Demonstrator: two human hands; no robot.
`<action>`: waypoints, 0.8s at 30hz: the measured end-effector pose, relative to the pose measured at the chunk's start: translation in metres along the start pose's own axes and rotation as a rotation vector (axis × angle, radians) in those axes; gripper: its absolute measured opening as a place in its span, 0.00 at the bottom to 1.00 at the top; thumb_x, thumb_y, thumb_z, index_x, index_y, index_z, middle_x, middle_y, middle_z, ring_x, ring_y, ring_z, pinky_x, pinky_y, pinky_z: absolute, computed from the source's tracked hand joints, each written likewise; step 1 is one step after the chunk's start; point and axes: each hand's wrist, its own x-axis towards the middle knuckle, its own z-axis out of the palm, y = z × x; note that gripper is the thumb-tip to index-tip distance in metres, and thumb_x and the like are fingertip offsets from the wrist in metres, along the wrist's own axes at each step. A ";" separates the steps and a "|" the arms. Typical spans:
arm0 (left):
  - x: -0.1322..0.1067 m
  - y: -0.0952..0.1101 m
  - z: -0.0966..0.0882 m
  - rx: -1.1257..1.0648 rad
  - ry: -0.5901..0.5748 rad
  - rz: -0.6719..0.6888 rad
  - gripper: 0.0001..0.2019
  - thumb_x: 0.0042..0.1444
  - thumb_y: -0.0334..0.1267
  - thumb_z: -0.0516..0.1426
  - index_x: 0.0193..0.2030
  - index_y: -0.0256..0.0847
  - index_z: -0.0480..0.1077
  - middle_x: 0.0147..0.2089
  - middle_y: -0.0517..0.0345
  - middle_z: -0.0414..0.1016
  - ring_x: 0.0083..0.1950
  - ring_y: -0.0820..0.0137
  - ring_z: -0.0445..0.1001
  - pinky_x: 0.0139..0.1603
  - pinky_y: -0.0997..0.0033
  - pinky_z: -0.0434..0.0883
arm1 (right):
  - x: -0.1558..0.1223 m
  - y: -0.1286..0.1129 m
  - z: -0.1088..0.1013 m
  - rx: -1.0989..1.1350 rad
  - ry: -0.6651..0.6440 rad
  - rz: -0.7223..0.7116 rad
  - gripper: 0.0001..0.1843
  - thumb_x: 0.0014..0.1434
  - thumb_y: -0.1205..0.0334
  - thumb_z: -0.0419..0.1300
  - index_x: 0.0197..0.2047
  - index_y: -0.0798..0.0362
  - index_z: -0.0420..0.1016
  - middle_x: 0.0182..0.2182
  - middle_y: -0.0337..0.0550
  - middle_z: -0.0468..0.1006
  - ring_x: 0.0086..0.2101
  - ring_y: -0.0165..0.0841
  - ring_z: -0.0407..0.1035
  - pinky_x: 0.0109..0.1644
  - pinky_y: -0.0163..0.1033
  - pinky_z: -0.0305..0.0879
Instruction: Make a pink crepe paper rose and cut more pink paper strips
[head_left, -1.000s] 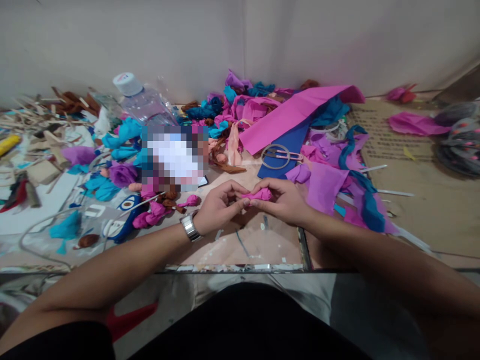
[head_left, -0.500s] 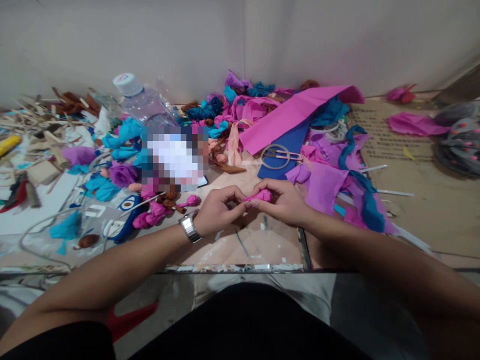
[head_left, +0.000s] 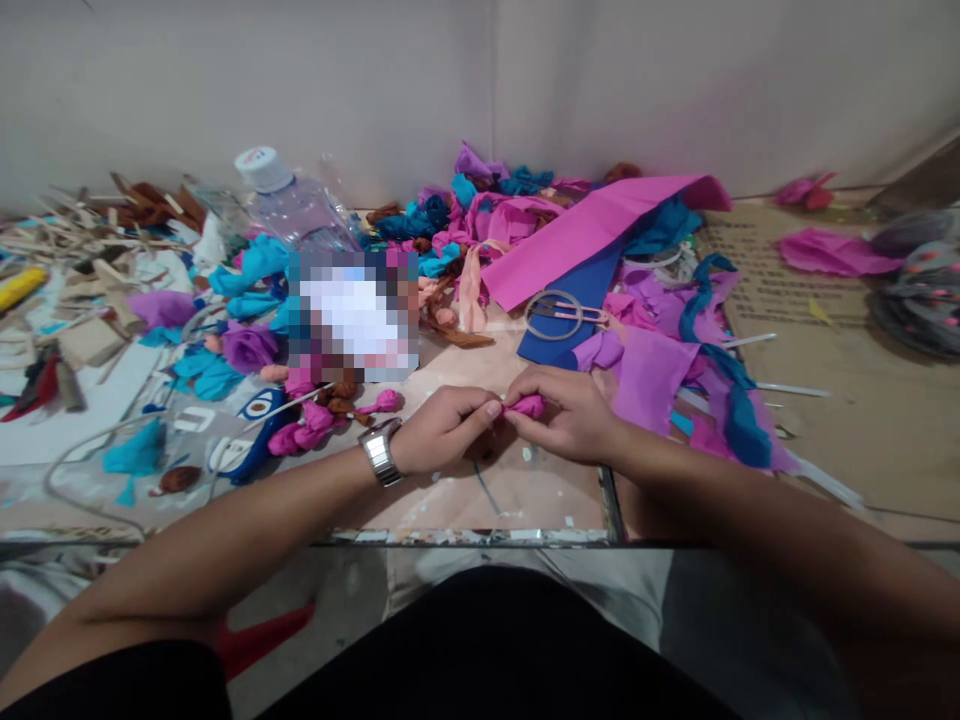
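Note:
A small bud of pink crepe paper point(head_left: 527, 406) is between my hands above the front of the table. My right hand point(head_left: 564, 408) is closed on its rounded body with thumb and fingers. My left hand point(head_left: 450, 428), with a metal watch at the wrist, pinches the twisted left end of the same bud. Left of my left hand lie similar pink paper buds point(head_left: 307, 430). Behind my hands are scissors point(head_left: 559, 315) on a blue paper sheet point(head_left: 541, 347), with a long pink paper strip point(head_left: 577, 240) overlapping that sheet.
A clear bottle with a white cap point(head_left: 300, 210) stands behind a blurred-out patch. Thin wood pieces point(head_left: 82, 260) crowd the far left. Purple and teal paper scraps point(head_left: 652, 375) lie right of my hands, beside brown cardboard point(head_left: 862, 400). The table's front edge point(head_left: 480, 537) runs before me.
My left hand has lowered slightly, and its fingers now pinch closer to the bud's twisted end. My right hand has tilted a little, covering the bud differently.

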 end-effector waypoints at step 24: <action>0.000 -0.007 0.001 0.000 -0.103 0.034 0.25 0.71 0.57 0.48 0.35 0.37 0.68 0.33 0.61 0.67 0.35 0.79 0.64 0.39 0.78 0.63 | -0.002 -0.001 -0.002 -0.057 -0.101 -0.164 0.13 0.63 0.65 0.68 0.50 0.51 0.75 0.41 0.42 0.81 0.42 0.31 0.76 0.51 0.38 0.70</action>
